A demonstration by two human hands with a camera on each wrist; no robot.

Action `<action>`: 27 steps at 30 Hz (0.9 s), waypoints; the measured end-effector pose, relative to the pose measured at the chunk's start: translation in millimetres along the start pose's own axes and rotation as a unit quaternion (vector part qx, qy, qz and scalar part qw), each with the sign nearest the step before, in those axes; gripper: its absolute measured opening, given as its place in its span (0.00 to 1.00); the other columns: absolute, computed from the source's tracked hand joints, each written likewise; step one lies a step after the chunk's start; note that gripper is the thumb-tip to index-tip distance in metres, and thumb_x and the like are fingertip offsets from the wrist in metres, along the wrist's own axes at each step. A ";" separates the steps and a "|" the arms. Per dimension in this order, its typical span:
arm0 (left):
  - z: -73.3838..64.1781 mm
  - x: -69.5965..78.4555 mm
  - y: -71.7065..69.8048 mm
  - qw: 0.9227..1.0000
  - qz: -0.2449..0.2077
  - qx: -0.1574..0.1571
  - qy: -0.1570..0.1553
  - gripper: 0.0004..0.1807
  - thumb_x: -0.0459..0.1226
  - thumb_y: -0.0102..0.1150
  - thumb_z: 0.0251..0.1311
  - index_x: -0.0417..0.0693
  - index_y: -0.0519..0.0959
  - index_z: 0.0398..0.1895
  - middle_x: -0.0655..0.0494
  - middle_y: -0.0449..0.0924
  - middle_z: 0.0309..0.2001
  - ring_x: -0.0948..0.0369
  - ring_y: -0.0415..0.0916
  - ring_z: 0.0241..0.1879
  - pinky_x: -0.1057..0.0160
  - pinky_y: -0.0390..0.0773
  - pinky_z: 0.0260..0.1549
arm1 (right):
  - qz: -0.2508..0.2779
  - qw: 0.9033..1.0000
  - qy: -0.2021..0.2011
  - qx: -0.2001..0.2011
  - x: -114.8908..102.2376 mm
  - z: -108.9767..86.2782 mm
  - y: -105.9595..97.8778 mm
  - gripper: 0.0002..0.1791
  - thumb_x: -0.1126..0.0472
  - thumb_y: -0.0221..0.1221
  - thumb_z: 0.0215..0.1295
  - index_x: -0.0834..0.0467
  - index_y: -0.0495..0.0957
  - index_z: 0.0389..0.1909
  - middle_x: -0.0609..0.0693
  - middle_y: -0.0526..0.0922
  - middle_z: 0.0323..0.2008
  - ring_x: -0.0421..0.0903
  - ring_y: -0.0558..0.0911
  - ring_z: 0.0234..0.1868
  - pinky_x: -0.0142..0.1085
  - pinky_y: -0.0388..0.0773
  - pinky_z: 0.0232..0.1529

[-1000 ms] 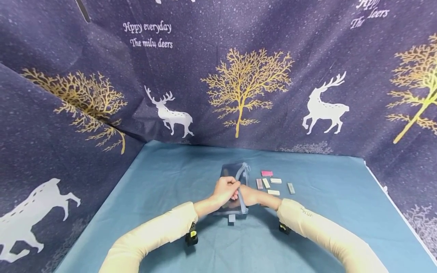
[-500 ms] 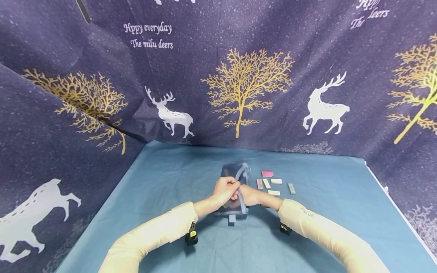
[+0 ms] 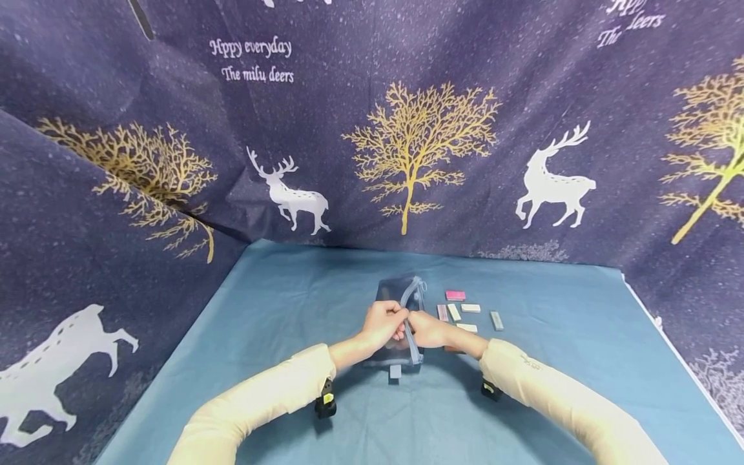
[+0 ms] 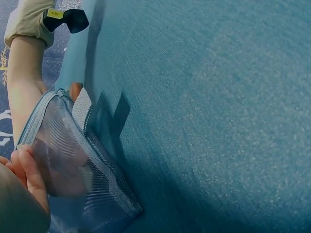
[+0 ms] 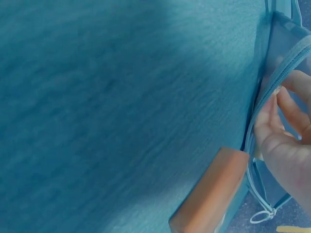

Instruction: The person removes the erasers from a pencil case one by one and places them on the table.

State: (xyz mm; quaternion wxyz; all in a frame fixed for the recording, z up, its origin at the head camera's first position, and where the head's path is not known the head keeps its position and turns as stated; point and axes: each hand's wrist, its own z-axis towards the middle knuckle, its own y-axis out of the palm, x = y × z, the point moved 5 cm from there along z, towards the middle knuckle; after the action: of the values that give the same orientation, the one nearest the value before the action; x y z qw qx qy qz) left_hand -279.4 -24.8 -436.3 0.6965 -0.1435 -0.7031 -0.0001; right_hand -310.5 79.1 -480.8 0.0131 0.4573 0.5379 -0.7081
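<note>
A blue-grey mesh zipper pouch [image 3: 391, 288] lies on the table with its mouth towards the right. My left hand [image 3: 383, 323] pinches the zipper edge [image 4: 38, 114] between thumb and fingers, lifting it away from the pouch. My right hand [image 3: 429, 330] reaches in at the mouth, its fingers [image 5: 265, 119] partly behind the zipper band. In the left wrist view that hand shows blurred through the mesh, with a small pale thing [image 4: 86, 177] close by. An orange-brown block [image 5: 214, 189] lies on the table beneath the right wrist.
Several small rectangular blocks lie right of the pouch, among them a pink one [image 3: 455, 295], a white one [image 3: 471, 309] and a grey-green one [image 3: 496, 321]. A pale tab [image 3: 395, 372] sticks out at the pouch's near side. A printed curtain [image 3: 372, 194] stands behind the table.
My right hand and forearm have drawn a little to the right, partly out of the pouch mouth. My left hand keeps its grip in the same place.
</note>
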 end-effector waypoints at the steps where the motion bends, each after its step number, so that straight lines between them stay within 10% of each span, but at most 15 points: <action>1: -0.3 -0.2 0.2 1.000 0.001 -0.001 -0.001 0.11 0.32 0.49 0.57 0.29 0.76 0.27 0.55 0.73 0.13 0.66 0.71 0.11 0.60 0.81 0.18 | 0.000 1.000 0.003 -0.003 0.4 -0.6 -0.2 0.06 0.59 0.62 0.54 0.55 0.75 0.26 0.42 0.77 0.22 0.32 0.70 0.23 0.25 0.71 0.26; 11: -3.2 -1.1 2.1 1.000 -0.009 -0.009 -0.002 0.15 0.33 0.49 0.59 0.23 0.74 0.33 0.38 0.76 0.19 0.41 0.78 0.23 0.46 0.81 0.29 | 0.010 1.000 0.027 0.011 3.6 -10.5 -9.5 0.13 0.67 0.58 0.51 0.59 0.78 0.40 0.51 0.84 0.29 0.36 0.80 0.28 0.25 0.77 0.29; 18: 14.4 -30.3 6.2 1.000 -0.017 -0.005 -0.012 0.15 0.36 0.51 0.58 0.27 0.76 0.31 0.56 0.73 0.14 0.64 0.74 0.14 0.55 0.83 0.24 | 0.025 0.999 0.022 0.020 5.6 -16.5 -13.5 0.16 0.67 0.57 0.49 0.59 0.77 0.43 0.52 0.83 0.33 0.41 0.82 0.34 0.27 0.79 0.34; 27: 1.5 -5.6 4.1 1.000 -0.006 -0.004 -0.003 0.14 0.32 0.49 0.59 0.23 0.75 0.32 0.45 0.76 0.17 0.61 0.75 0.15 0.51 0.82 0.26 | 0.030 0.998 0.026 0.043 10.7 -21.2 -21.2 0.11 0.65 0.59 0.52 0.53 0.77 0.38 0.50 0.84 0.34 0.40 0.83 0.35 0.27 0.79 0.35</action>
State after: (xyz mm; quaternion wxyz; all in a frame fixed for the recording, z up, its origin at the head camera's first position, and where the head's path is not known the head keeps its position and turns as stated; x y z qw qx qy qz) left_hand -280.2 -21.7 -442.7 0.6941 -0.1414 -0.7058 -0.0067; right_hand -314.1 109.5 -472.1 0.0010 0.4918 0.4926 -0.7180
